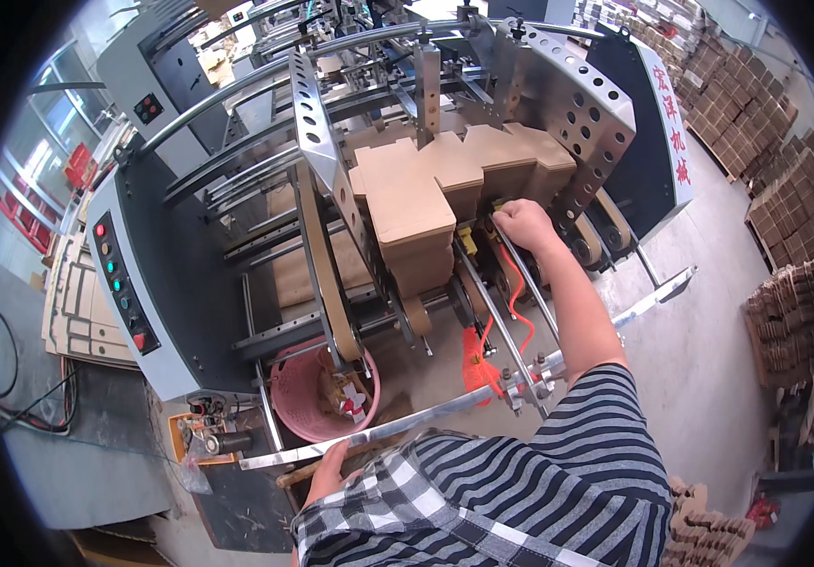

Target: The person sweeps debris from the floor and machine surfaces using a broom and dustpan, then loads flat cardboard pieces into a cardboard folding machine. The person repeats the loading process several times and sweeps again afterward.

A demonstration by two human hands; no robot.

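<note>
My right hand (523,225) reaches forward into a carton-feeding machine, its fingers closed against the lower right side of a stack of brown die-cut cardboard blanks (416,203). What the fingers hold is hidden. The stack sits between two perforated metal side guides (572,109). My left hand (328,470) rests low at the front, fingers on the long metal bar (426,416) that crosses the machine's front edge. My striped sleeve fills the bottom of the view.
A grey control panel with coloured buttons (121,283) runs along the machine's left side. A pink bucket (308,392) stands under the feed belts, an orange coiled hose (511,312) beside it. Flat cardboard lies at the left (76,302); stacked cartons line the right (794,203).
</note>
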